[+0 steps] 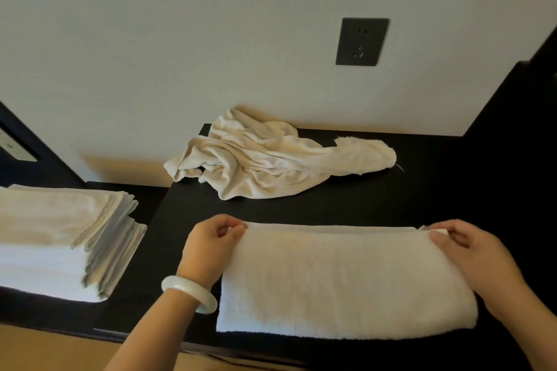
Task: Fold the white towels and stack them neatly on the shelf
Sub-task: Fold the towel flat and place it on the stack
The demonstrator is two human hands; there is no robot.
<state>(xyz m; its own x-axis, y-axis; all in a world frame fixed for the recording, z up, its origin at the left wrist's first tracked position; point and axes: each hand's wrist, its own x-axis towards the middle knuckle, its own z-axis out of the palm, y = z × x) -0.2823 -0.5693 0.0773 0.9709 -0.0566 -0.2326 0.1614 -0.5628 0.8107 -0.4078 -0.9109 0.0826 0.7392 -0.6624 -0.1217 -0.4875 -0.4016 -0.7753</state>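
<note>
- The towel (346,277) lies flat on the black counter (361,208) at 5 o'clock in the view. It is folded into a wide band, with its rounded fold at the near edge and its open edges at the far side.
- The left hand (211,247) is at the towel's 10 o'clock corner. Its fingers are curled and pinch the top layer against the thumb.
- The right hand (476,259) is at the towel's 2 o'clock corner. Its fingers are curled the same way and pinch the layers there, where a bit of the lower edge peeks out.
- The hands are well apart, one at each far corner, with the whole width of the towel between them.
- A pale bangle (189,294) sits on the left wrist, just beside the towel's left edge.
- A crumpled cream heap (265,159) of towelling lies at 12 o'clock from the towel, apart from it and up against the wall (180,39). One end trails out toward 3 o'clock.
- A stack (60,238) of folded towels sits at 9 o'clock on a dark shelf (150,199) left of the counter. Its layered edges face the counter and fan out slightly, so they are not quite flush.
- A dark outlet (361,41) is set in the wall at 12 o'clock, above the heap.
</note>
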